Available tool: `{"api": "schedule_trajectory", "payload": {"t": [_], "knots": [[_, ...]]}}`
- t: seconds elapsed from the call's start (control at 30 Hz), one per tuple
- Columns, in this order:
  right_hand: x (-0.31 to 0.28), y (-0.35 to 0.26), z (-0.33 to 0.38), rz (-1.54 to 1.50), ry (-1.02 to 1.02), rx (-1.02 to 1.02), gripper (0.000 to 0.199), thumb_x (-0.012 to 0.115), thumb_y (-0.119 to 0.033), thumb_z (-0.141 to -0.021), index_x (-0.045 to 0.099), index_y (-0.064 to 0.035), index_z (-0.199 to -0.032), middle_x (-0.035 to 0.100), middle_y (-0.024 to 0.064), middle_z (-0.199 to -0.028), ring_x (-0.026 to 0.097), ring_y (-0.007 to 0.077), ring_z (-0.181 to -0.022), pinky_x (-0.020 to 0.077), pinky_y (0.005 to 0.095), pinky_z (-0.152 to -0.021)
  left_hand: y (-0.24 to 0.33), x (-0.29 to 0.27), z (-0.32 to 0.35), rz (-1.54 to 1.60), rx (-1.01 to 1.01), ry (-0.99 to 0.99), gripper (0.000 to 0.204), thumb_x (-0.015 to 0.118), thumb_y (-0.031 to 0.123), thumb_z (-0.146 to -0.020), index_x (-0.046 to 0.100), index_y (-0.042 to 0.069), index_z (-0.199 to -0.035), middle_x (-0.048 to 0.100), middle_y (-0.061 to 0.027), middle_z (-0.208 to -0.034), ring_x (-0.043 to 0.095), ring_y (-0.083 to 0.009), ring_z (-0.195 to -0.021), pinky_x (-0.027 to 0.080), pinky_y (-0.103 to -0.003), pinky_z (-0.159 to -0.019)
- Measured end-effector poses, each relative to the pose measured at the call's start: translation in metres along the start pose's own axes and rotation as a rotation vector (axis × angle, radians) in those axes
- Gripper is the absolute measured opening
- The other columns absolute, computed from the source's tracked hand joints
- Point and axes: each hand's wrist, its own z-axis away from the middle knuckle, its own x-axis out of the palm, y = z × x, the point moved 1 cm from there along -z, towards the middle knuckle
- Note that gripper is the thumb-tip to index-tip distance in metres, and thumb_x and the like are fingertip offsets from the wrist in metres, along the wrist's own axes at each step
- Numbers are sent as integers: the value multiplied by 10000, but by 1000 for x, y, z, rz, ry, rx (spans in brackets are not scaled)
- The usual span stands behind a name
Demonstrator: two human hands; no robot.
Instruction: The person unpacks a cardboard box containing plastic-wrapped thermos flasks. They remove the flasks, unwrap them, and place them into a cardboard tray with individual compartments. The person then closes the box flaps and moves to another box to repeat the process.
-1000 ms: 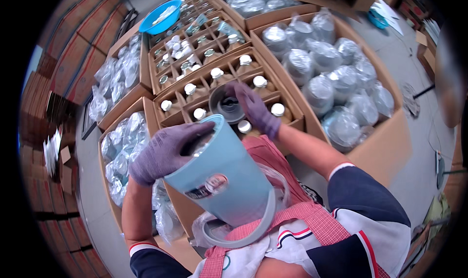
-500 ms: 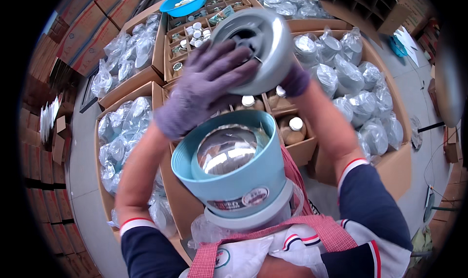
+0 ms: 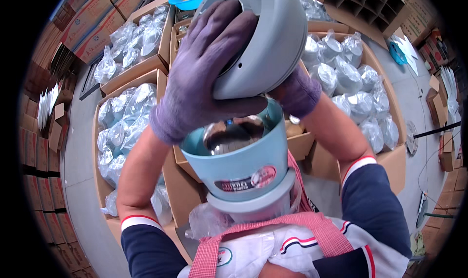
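Note:
My left hand (image 3: 207, 66), in a purple glove, grips a grey round plastic part (image 3: 280, 39), its fingers tucked into the part's hollow and its thumb below the rim. My right hand (image 3: 298, 94), gloved alike, is closed against the far lower side of the same part, its fingers mostly hidden behind it. Just beneath stands a light blue round vessel (image 3: 234, 173) with a label on its front. A shiny metal dome (image 3: 231, 134) shows inside, partly covered by my left hand. The vessel rests on a grey plastic ring (image 3: 253, 202) close to my body.
Cartons of plastic-wrapped round pieces stand at the left (image 3: 124, 132) and right (image 3: 360, 83). A blue basin (image 3: 187, 2) with small white pieces sits at the far side. A divided carton (image 3: 365, 7) lies beyond on the right. Stacked boxes (image 3: 92, 24) line the left.
Both hands have brought the grey part nearer and lower over the vessel and tipped it. My left hand's fingers have gone from its face into its hollow. The vessel has shifted slightly.

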Motion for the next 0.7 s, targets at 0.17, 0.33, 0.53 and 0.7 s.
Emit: {"api": "schedule_trajectory", "payload": {"t": [0.17,0.33,0.53,0.7], "knots": [[-20,-16,26,301,271,137,648,313,-555,-942,539,4,-1179,606,158,-1094,570,224,-1052,486,344,-868,-30,-70,91,919,-910,143,754,743,181,-603,475,-41,-1272,614,-176,-1131,598,-230,-1042,468,-339,-920],[-4,35,43,419,62,-80,623,220,-445,-965,649,5,-1009,651,137,-1001,601,218,-963,425,290,-908,-24,-20,67,778,-370,-203,667,743,262,-506,606,-78,-1063,648,-152,-1020,630,-229,-931,468,-322,-857],[-14,49,43,248,49,-112,564,329,-436,-946,639,34,-978,646,177,-1047,606,245,-1001,455,334,-913,5,-17,39,569,-390,-326,511,664,269,-562,611,-99,-913,653,-220,-928,666,-333,-843,513,-399,-801],[23,11,66,569,69,-326,491,389,-401,-962,645,18,-962,643,154,-985,597,235,-936,442,336,-870,11,-17,53,588,-246,-220,440,718,240,-624,623,-77,-913,654,-199,-933,653,-344,-884,506,-374,-809]]}}
